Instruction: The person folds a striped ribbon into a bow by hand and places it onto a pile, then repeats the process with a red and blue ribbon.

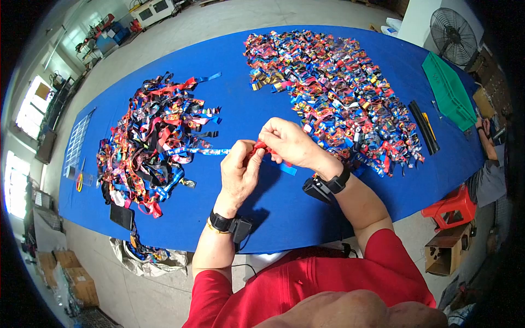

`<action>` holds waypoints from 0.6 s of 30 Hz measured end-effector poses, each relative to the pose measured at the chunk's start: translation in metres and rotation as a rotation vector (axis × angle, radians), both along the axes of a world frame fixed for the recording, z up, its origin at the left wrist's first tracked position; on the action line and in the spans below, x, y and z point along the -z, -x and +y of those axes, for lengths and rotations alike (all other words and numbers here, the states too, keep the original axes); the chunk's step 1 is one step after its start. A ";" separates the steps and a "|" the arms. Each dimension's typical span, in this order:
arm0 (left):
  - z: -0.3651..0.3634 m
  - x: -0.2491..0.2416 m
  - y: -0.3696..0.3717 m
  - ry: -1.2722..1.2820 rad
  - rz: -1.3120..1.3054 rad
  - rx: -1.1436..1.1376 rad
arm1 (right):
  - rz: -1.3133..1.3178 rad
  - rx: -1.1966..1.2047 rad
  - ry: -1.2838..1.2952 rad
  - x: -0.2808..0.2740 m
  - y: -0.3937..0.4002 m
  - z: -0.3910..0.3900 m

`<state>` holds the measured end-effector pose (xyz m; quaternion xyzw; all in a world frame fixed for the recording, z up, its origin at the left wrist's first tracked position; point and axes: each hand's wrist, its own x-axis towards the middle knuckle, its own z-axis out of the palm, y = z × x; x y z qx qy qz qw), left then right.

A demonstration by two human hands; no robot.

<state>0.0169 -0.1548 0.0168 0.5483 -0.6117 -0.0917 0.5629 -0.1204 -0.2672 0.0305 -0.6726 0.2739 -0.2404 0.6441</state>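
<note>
My left hand (239, 170) and my right hand (294, 143) meet over the middle of the blue-covered table (232, 98). Both pinch a small red bunched ribbon strap (261, 145) between thumb and fingers. A blue printed strap (205, 151) runs from the left pile toward my left hand; whether it joins the red piece is hidden. Below my right hand a short blue strap end (287, 170) shows. Left of my hands lies a loose, tangled pile of printed straps (156, 128). To the right, many bunched straps (344, 90) lie in packed rows.
Near the right edge are a green crate (448, 93) and black bars (424, 128). A white wire rack (76, 145) and a dark flat pouch (121, 216) lie at the left. A red stool (451, 210) stands by the right side, near another person's arm (486, 139).
</note>
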 end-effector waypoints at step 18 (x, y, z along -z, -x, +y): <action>-0.002 0.001 -0.002 -0.005 0.025 -0.025 | -0.002 -0.099 -0.066 -0.021 0.007 -0.001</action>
